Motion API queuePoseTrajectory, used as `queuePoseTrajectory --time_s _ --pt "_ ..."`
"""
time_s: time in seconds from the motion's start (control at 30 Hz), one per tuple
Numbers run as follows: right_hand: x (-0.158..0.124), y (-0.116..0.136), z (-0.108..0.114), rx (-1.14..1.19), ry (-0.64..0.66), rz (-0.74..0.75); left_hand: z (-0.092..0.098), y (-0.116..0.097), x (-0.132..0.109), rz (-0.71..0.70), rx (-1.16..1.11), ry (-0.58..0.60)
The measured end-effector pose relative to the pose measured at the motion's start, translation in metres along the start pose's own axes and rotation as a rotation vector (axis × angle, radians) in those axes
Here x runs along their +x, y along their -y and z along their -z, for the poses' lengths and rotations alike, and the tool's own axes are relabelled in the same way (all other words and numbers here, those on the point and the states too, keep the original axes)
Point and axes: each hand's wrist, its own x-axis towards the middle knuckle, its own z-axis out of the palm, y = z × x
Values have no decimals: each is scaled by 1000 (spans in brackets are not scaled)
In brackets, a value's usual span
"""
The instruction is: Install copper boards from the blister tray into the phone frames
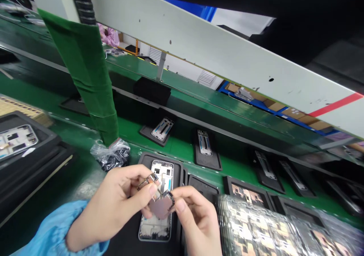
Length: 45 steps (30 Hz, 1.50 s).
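Left hand (112,201) pinches one end of a small circuit board (160,209), thumb on top; right hand (197,218) grips its other edge between thumb and fingers. Board sits between the hands, above a phone frame (155,232) in a black tray (178,172). Plastic bag (110,156) just beyond left hand; clear trays (256,231) stacked beside right hand

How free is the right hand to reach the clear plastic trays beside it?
Probably yes: nothing visible separates the right hand from the clear plastic trays, though its fingers hold a small board.
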Motion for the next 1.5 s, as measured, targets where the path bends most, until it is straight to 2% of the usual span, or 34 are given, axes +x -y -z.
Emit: queuePoseTrajectory --time_s 0.2,0.37,0.53,0.67,0.77,0.87,0.93,1.03,1.13,1.23,1.33,1.43,1.5 --pt "-3 3 -1 -64 -22 20 5 -1 4 96 -32 69" --pt "-1 -4 2 -125 -28 60 5 6 7 58 -41 112" --pt "9 -10 12 -166 155 69 3 10 8 25 -63 162" --pt "15 -9 21 -71 233 22 6 12 13 71 -159 197" --pt "15 -11 24 43 286 74 10 14 18 81 -233 202" --pt "11 -20 16 61 160 200 9 17 21 67 -334 195" --pt "6 -30 8 63 45 287 1 19 17 73 -438 147" --pt "0 -42 -1 98 -76 429 -22 21 5 192 -648 53" --pt "-6 -45 5 124 -141 465 -47 22 -4 316 -767 109" --pt "-10 -45 19 84 -161 469 -63 25 -4 321 -773 201" --pt "-10 -46 32 56 -160 437 -70 28 -1 318 -746 253" --pt "-6 -40 43 66 -48 307 -64 30 -5 375 -675 324" --pt "-1 -32 49 98 21 246 -52 32 -9 326 -459 408"
